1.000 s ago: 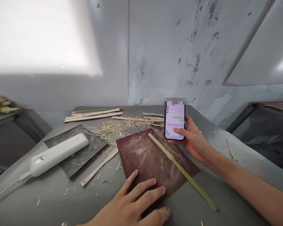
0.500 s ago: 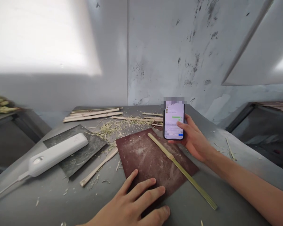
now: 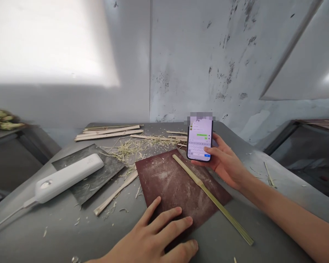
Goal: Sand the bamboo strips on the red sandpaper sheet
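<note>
My right hand (image 3: 224,160) is wrapped round a smartphone (image 3: 199,146), its thumb over the on-screen keyboard; a chat with green bubbles is lit above. My left hand (image 3: 159,237) lies with fingers spread on the near left part of a reddish-brown sheet of sandpaper (image 3: 164,182), dusted with pale powder. Across the sheet's right side runs a greenish bamboo strip (image 3: 214,199), its lower end reaching onto the table. Neither hand touches that strip. Left of the sandpaper lies another, paler bamboo strip (image 3: 116,193).
On the grey table (image 3: 65,233), a white power bank (image 3: 70,177) with a cable rests on a dark sheet (image 3: 98,182). Thin shavings (image 3: 128,149) and more bamboo strips (image 3: 109,133) lie at the back, before a stained wall (image 3: 181,73). Other tables stand at both sides.
The phone has shifted slightly left and tilted a little, and its keyboard shows more clearly. My left hand and the bamboo strip have stayed in place.
</note>
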Demonstrator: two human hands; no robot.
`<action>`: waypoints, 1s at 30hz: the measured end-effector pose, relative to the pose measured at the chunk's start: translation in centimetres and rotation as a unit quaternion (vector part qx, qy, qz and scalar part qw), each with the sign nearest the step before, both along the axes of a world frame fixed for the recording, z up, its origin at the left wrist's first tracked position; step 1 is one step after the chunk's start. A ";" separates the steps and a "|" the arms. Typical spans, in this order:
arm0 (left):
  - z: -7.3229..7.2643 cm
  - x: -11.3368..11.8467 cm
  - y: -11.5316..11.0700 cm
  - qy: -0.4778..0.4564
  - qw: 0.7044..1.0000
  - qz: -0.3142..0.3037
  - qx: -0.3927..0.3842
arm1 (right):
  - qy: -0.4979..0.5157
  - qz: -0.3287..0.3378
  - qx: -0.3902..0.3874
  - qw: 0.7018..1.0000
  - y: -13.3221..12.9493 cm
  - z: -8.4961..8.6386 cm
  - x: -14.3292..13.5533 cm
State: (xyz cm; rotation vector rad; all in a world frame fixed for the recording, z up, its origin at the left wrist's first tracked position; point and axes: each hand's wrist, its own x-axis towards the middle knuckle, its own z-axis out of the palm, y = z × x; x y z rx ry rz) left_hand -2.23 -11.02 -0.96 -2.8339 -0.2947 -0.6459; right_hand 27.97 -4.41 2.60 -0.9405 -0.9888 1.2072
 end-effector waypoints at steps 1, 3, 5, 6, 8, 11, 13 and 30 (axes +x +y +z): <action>0.0 0.0 0.0 -0.010 1.000 -0.002 0.003 | -0.011 -0.011 0.001 1.000 0.1 -0.1 0.1; 0.2 -0.1 -0.1 0.016 1.000 0.001 -0.008 | -0.034 -0.034 -0.002 0.999 0.1 -0.2 0.3; 0.5 -0.3 -0.3 0.045 0.999 0.005 -0.020 | -0.041 -0.044 -0.005 0.998 0.2 -0.2 0.4; 0.6 -0.4 -0.3 0.046 0.999 0.003 -0.019 | -0.034 -0.042 -0.005 0.999 0.2 -0.2 0.4; 0.8 -0.4 -0.3 0.047 0.999 0.005 -0.017 | -0.011 -0.035 -0.008 0.999 0.1 0.0 0.3; 0.9 -0.3 -0.2 0.017 1.000 0.000 -0.005 | 0.002 -0.042 -0.018 0.999 0.0 0.2 0.0; 0.8 -0.2 -0.1 0.015 1.000 -0.002 -0.007 | -0.009 -0.050 -0.021 0.998 0.0 0.3 -0.1; 0.5 -0.2 0.0 0.033 0.999 0.007 -0.015 | -0.015 -0.029 -0.046 0.998 -0.2 0.4 -0.2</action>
